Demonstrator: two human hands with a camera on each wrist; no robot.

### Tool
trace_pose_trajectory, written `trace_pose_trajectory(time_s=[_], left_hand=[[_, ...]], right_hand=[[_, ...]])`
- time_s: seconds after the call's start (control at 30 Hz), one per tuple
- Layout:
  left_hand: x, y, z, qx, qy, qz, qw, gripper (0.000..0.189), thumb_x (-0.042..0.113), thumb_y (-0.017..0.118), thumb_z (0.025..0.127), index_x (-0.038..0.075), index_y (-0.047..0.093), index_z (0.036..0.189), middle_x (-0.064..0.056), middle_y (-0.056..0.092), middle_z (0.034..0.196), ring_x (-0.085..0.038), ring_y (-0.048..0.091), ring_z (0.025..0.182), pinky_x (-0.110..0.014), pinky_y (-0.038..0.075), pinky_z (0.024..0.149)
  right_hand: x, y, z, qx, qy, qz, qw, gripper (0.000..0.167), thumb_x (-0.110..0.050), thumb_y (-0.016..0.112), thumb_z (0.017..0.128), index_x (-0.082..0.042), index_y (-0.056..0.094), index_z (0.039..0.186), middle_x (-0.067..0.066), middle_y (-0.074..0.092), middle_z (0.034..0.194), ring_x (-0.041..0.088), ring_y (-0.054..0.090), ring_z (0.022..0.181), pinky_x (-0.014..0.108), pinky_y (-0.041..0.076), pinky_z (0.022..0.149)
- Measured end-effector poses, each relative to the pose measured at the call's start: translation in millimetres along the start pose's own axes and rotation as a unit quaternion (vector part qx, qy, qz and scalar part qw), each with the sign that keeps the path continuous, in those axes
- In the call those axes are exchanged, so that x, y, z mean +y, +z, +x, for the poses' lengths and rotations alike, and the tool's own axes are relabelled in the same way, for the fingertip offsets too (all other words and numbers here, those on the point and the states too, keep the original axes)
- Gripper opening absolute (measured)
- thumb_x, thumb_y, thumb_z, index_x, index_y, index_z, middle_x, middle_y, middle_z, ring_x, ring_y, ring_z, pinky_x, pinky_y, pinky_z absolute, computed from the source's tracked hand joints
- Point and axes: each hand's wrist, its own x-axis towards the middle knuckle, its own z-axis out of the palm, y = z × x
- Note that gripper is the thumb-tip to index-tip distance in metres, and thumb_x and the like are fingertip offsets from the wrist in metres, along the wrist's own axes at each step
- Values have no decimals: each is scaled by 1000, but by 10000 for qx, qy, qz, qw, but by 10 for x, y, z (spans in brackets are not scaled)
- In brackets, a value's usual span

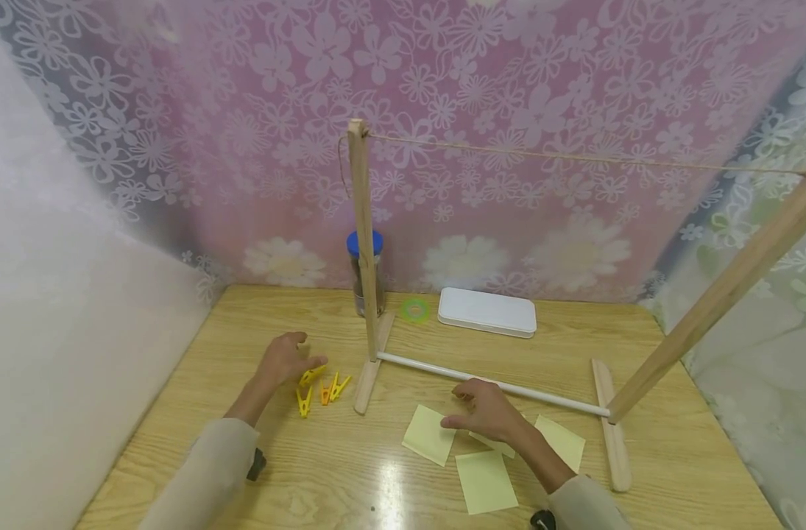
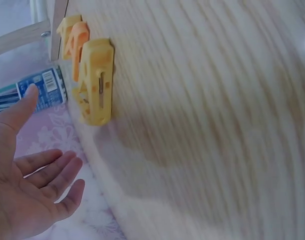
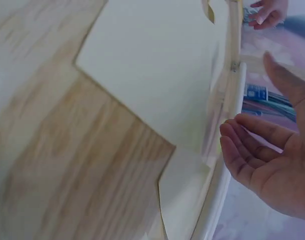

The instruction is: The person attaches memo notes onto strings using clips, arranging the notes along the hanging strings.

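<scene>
My left hand hovers just beside several yellow and orange clothespins on the table, its fingers loosely bent and holding nothing. In the left wrist view, thumb and fingers stand apart, with a yellow clothespin and an orange clothespin close by. Over a group of pale yellow paper squares is my right hand, also holding nothing. It partly hides one of the squares. The right wrist view shows the fingers gently bent, thumb apart, beside a large-looking paper square.
A wooden stand with a left post, a right post, a white bottom rod and a string across its top spans the table. Behind it are a blue-lidded jar, a green tape roll and a white case.
</scene>
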Motion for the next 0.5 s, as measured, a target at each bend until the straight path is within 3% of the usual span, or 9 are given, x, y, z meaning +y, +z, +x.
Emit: trace_pose_trajectory(time_s=[0.17,0.27,0.37,0.5], left_hand=[[3,78,39,-12,-77,91,9999,61,39,73,81,-8,59,118,-22,65,109,-37,62,99,-48,53,84],[-8,129,56,-13,-119,120,9999,49,36,75,80,-5,64,103,-16,66,93,-28,61,84,-40,53,72],[-25,164,58,-25,-151,47,9999,38,31,78,78,-2,64,91,-11,63,84,-22,56,74,-34,49,63],[-35,199,60,108,-48,-38,9999,32,25,78,79,-2,65,90,-11,64,85,-21,57,74,-33,50,63]], right_hand=[[4,124,78,-118,74,-197,9997,46,-30,85,67,5,63,88,2,55,80,11,47,74,25,44,65],[-17,191,97,-112,134,-160,9997,43,-22,88,62,4,57,76,2,41,69,11,36,65,20,32,57],[-73,236,108,-101,249,-264,9993,43,-17,90,58,4,58,77,3,48,73,12,40,67,20,36,57],[-150,268,122,-128,496,-545,9972,44,-14,90,58,4,61,86,7,57,80,14,46,71,25,44,59]])
